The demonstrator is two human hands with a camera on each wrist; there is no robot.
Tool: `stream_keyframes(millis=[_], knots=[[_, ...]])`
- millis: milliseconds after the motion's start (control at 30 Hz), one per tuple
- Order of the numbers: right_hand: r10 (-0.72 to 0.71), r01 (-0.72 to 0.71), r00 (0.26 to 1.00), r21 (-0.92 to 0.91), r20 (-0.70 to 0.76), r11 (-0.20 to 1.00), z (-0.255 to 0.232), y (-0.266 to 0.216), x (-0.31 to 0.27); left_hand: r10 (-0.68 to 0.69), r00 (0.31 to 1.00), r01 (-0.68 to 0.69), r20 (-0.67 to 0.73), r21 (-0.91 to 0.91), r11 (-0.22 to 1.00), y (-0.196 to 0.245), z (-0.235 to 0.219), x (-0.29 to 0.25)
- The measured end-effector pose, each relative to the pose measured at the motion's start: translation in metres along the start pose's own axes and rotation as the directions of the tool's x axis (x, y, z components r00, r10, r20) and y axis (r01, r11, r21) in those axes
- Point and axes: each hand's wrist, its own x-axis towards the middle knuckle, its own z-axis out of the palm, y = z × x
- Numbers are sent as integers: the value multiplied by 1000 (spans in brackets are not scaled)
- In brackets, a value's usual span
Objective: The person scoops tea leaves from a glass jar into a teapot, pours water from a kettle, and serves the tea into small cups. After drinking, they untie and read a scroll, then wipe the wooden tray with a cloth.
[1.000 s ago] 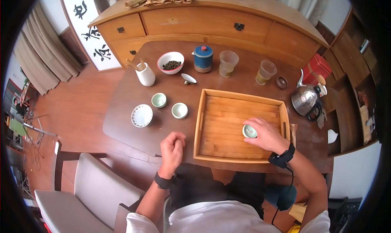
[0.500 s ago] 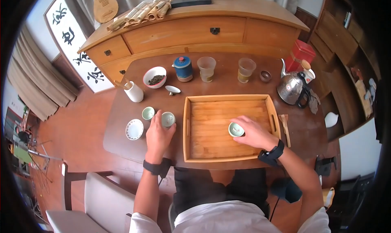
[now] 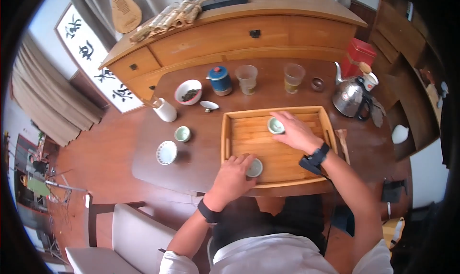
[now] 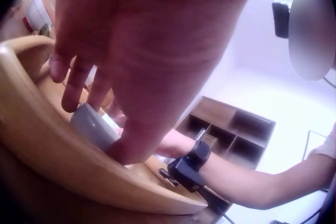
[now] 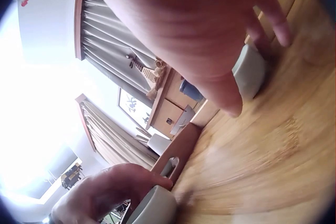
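A wooden tray (image 3: 292, 161) lies on the dark brown table with a small pale green teacup (image 3: 275, 126) towards its back. My right hand (image 3: 301, 134) grips this cup by its sides, thumb on one side and fingers on the other; the right wrist view shows the cup (image 5: 251, 74) low over the boards. At the front left of the tray, my left hand (image 3: 232, 177) holds a second teacup (image 3: 256, 168) between thumb and fingers. The left wrist view has that cup (image 4: 94, 127) just inside the tray wall. Both cups are upright.
Left of the tray stand another green teacup (image 3: 182, 134) and a patterned white bowl (image 3: 166, 153). Behind are a bowl of tea leaves (image 3: 189, 92), a blue teapot (image 3: 219, 81) and clear cups (image 3: 247, 80). A steel kettle (image 3: 349, 99) and wooden tongs (image 3: 342, 142) are at right.
My left hand reached a teacup on the table, took hold of it and brought it right, into the tray. My right hand moved its cup towards the tray's back. The head view shifted.
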Motion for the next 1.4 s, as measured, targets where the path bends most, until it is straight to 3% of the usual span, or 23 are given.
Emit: stream_keyframes(millis=[100, 167, 200, 233, 267, 367, 467, 567, 667, 767, 833, 867, 900, 967, 1067, 1167, 1267, 1367, 1400], knots=[[-35, 32, 999, -123, -25, 992, -14, -14, -20, -60, 993, 49, -106, -103, 993, -11, -24, -1], [-14, 14, 1000, -29, -13, 999, -32, -25, -43, -136, 944, 179, -300, 121, 976, -54, -38, 5], [1, -1, 1000, 4, -13, 1000, -39, -27, -55, -278, 892, 341, -357, 126, 932, -70, -48, 11], [16, -15, 1000, 36, -15, 999, -45, -27, -67, -323, 882, 418, -342, 256, 871, -96, -55, 17], [39, -37, 998, 38, -47, 999, -50, -25, -78, -276, 889, 411, -365, 370, 833, -109, -61, 16], [105, -100, 984, 40, -146, 994, -54, -11, -112, -391, 846, 525, -362, 442, 727, -144, -54, 24], [165, -161, 958, 35, -233, 986, -50, 2, -142, -453, 830, 558, -326, 461, 690, -163, -48, 30], [181, -201, 932, -31, -315, 979, -39, 11, -156, -523, 817, 577, -243, 375, 726, -178, -53, 35], [215, -217, 903, 36, -372, 976, -22, 11, -157, -429, 855, 506, -292, 282, 815, -146, -67, 36], [232, -226, 892, 61, -388, 972, -15, 10, -158, -144, 944, 212, -295, 211, 954, -76, -68, 42], [236, -224, 889, 77, -392, 972, -15, 11, -157, -65, 986, 77, -155, 72, 994, -23, -60, 48], [236, -230, 893, 62, -382, 971, -15, 11, -157, 58, 994, -50, -88, 94, 994, -3, -49, 50], [234, -234, 897, 48, -375, 971, -15, 11, -157, 182, 983, -178, -20, 110, 978, 15, -38, 52], [231, -233, 899, 39, -371, 972, -14, 11, -155, 298, 953, -302, 58, 68, 951, 48, -12, 59], [233, -233, 894, 46, -383, 971, -14, 11, -157, 295, 944, -305, 147, 49, 951, 61, 26, 70], [231, -236, 889, 38, -395, 971, -11, 11, -156, 232, 962, -240, 144, 38, 970, 53, 37, 72], [236, -246, 881, 30, -410, 969, -12, 7, -156, 291, 957, -291, 1, -35, 956, 41, 18, 59], [194, -217, 888, -8, -417, 976, -9, 13, -156, 145, 968, -150, -204, -7, 989, 5, -37, 34], [206, -228, 889, -4, -410, 974, -9, 12, -155, 24, 970, -7, -241, 73, 997, -16, -54, 24]])
